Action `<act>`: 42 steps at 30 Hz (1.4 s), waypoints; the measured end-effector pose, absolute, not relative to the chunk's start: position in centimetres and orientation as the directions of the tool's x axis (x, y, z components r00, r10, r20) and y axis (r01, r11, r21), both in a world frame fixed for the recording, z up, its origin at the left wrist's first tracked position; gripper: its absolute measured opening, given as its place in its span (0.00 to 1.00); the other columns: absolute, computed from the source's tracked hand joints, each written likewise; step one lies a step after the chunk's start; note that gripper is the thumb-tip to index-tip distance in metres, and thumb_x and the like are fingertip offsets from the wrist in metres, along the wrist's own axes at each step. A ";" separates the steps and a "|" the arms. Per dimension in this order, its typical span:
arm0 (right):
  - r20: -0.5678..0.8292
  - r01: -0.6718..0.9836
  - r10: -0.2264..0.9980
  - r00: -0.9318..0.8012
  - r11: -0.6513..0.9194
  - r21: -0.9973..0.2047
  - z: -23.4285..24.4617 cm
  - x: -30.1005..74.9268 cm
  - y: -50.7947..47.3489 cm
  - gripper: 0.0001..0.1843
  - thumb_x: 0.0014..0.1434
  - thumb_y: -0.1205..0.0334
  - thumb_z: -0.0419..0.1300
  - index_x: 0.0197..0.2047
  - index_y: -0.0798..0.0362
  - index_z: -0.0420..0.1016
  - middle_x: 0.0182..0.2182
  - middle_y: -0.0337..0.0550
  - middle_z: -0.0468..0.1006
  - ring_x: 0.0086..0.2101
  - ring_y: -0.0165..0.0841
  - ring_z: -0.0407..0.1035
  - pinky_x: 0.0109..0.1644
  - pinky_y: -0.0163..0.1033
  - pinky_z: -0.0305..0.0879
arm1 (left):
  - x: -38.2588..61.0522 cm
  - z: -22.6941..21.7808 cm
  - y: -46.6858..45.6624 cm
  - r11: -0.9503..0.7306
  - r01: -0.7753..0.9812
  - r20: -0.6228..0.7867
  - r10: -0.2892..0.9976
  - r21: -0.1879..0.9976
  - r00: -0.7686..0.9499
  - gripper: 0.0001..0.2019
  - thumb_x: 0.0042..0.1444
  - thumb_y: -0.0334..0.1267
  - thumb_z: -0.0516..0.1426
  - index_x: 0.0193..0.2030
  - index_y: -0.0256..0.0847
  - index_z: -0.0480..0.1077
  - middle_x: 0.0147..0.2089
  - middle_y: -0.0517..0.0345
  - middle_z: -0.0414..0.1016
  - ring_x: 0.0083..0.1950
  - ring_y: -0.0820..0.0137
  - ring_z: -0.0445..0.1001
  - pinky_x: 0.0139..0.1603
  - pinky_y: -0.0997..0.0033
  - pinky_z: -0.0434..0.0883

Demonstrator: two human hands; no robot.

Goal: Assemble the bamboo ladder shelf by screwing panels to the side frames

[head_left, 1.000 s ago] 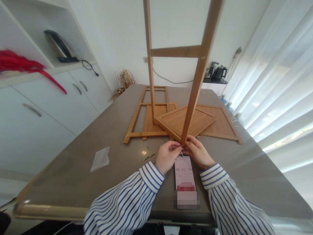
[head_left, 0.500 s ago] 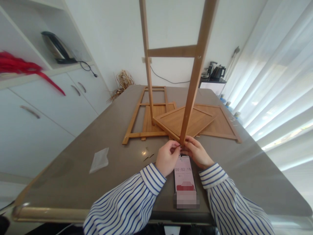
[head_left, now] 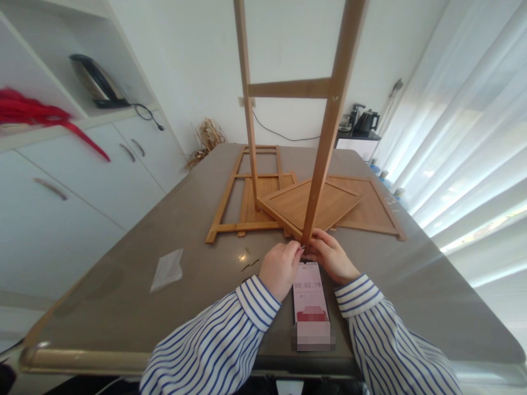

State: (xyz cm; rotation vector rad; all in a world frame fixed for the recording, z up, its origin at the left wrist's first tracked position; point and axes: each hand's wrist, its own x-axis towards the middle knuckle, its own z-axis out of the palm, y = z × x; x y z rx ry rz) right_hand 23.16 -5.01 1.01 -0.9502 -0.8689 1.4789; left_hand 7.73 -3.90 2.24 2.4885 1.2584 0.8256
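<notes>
An upright wooden ladder-like frame rises in front of me, one post's foot between my hands. My right hand is closed around the lower end of that post from the right. From the left, my left hand pinches a small, thin metal piece against the same post end; fingers cover most of it, so its kind is unclear. A slatless wooden panel lies slanted, its near corner meeting the post by my fingertips. Several loose screws lie on the table left of my left hand.
A phone showing a timer lies between my forearms on the grey table. Another flat wooden frame and a second panel lie behind. A clear plastic bag is at left. White curtains hang at right.
My left hand has turned slightly at the post end, and the metal piece that stuck out below its fingers shows less. My right hand keeps its place; the frame has hardly shifted.
</notes>
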 end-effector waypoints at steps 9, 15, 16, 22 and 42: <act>-0.080 -0.397 0.996 -0.043 -0.090 -0.913 1.3 23.0 -5.2 0.17 0.52 0.58 0.60 0.46 0.49 0.68 0.37 0.40 0.76 0.35 0.32 0.71 0.41 0.41 0.69 | 7.2 1.4 -3.3 -0.464 0.525 0.283 0.876 0.713 0.390 0.12 0.58 0.45 0.51 0.43 0.47 0.73 0.37 0.58 0.79 0.36 0.68 0.76 0.33 0.72 0.69; -0.099 -0.400 0.995 -0.029 -0.103 -0.911 1.2 23.0 -5.1 0.17 0.50 0.58 0.61 0.45 0.48 0.69 0.37 0.39 0.76 0.34 0.32 0.71 0.41 0.42 0.69 | 7.6 1.3 -3.6 -0.393 0.425 0.276 0.909 0.816 0.312 0.11 0.56 0.43 0.54 0.43 0.46 0.74 0.38 0.60 0.79 0.38 0.68 0.77 0.41 0.71 0.72; -0.095 -0.404 0.995 -0.030 -0.099 -0.910 1.2 23.0 -5.1 0.17 0.50 0.58 0.61 0.45 0.48 0.69 0.37 0.39 0.76 0.35 0.33 0.71 0.42 0.43 0.69 | 7.6 1.4 -3.6 -0.387 0.420 0.272 0.912 0.821 0.308 0.12 0.56 0.43 0.54 0.43 0.46 0.74 0.38 0.60 0.79 0.38 0.69 0.77 0.41 0.71 0.72; -0.069 -0.414 0.997 -0.047 -0.082 -0.907 1.1 22.9 -5.2 0.16 0.52 0.59 0.60 0.46 0.49 0.69 0.39 0.40 0.76 0.36 0.33 0.71 0.44 0.45 0.68 | 7.7 1.5 -3.8 -0.377 0.393 0.285 0.919 0.839 0.273 0.11 0.57 0.41 0.53 0.44 0.44 0.73 0.37 0.59 0.79 0.35 0.70 0.77 0.40 0.71 0.73; -0.092 -0.400 0.995 -0.032 -0.097 -0.911 0.9 22.9 -5.2 0.19 0.50 0.57 0.61 0.46 0.47 0.67 0.40 0.40 0.76 0.37 0.35 0.71 0.41 0.43 0.69 | 8.0 1.4 -4.0 -0.441 0.408 0.352 0.894 0.800 0.276 0.06 0.56 0.38 0.54 0.36 0.42 0.71 0.34 0.58 0.78 0.34 0.71 0.76 0.37 0.73 0.72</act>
